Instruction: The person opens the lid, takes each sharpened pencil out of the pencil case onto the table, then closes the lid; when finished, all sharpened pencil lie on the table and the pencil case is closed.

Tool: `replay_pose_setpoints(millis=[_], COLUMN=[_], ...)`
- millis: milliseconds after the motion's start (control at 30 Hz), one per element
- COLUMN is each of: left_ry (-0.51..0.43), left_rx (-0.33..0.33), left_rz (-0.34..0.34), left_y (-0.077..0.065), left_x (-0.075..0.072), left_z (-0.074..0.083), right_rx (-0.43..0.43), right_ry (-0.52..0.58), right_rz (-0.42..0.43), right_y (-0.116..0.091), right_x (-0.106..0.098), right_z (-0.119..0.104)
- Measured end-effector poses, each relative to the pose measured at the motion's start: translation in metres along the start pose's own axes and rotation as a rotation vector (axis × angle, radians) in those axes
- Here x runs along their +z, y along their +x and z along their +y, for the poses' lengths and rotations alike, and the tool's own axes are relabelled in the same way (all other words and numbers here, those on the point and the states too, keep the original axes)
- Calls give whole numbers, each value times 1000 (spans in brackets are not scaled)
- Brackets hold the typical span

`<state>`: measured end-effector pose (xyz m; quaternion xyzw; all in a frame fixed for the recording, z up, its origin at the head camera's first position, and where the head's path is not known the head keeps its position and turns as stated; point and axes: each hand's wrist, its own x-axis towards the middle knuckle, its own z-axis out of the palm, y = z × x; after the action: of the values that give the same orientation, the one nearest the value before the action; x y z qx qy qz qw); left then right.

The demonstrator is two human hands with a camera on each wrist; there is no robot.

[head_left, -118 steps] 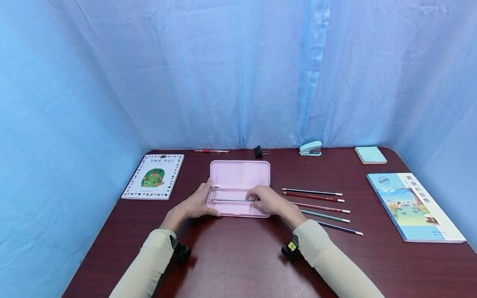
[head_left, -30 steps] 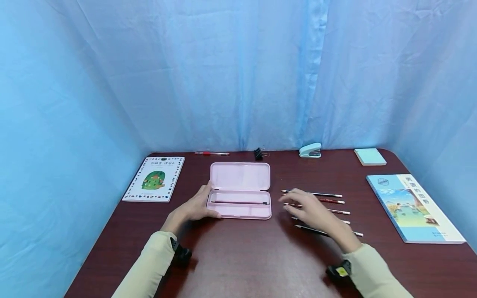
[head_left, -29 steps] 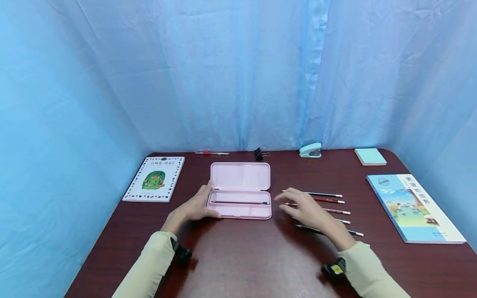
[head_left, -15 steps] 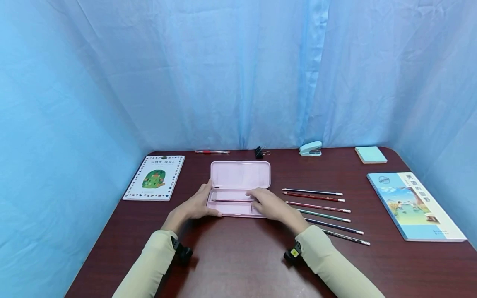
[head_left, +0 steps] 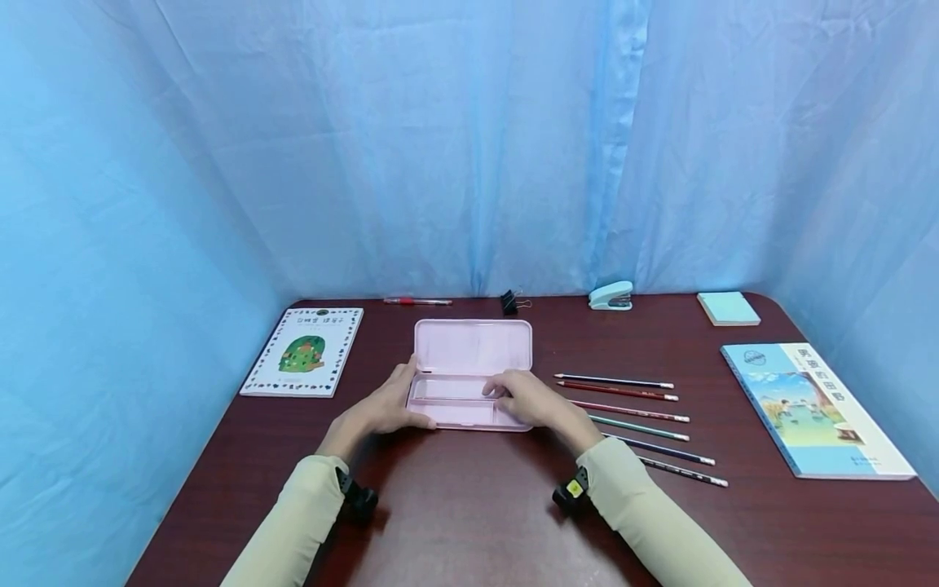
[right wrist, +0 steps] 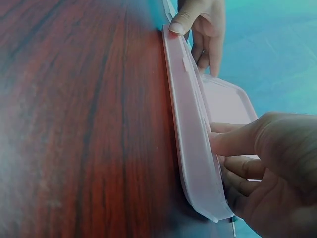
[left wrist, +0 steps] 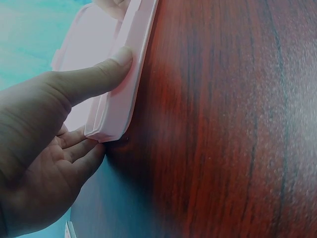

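A pink pencil case (head_left: 473,346) lies with its lid folded back at the middle of the table. My left hand (head_left: 380,406) grips its left end; in the left wrist view the thumb (left wrist: 119,57) presses on the front wall and the other fingers sit round the end. My right hand (head_left: 524,398) reaches into the case's right part, thumb and fingers curled close together at a thin dark pencil (head_left: 447,399) in the long compartment. The fingertips are partly hidden inside. Several pencils (head_left: 638,428) lie in a row right of the case, partly under the right forearm.
At the back edge lie a red pen (head_left: 418,302), a black binder clip (head_left: 509,302) and a pale blue stapler (head_left: 611,296). A sticky note pad (head_left: 729,308) and a blue book (head_left: 814,412) lie right, a white picture book (head_left: 302,352) left.
My right hand has moved left from over the pencils into the case, and its thumb and fingers have closed together. One more pencil shows on the table than earlier. The left hand stays put.
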<state>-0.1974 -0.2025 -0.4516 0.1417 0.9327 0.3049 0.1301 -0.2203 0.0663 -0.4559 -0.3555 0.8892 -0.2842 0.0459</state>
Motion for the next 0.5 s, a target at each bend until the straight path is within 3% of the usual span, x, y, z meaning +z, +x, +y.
replay_pose_setpoints(millis=[300,500], left_ry=[29,25], left_rx=[1,5], left_rz=[4,6], left_y=[-1,0], left_x=[1,0], left_z=[0,-1], right_rx=[9,25], right_ry=[35,64], right_rz=[58,132], right_y=[-1,-12], right_x=[0,-19], right_z=[3,5])
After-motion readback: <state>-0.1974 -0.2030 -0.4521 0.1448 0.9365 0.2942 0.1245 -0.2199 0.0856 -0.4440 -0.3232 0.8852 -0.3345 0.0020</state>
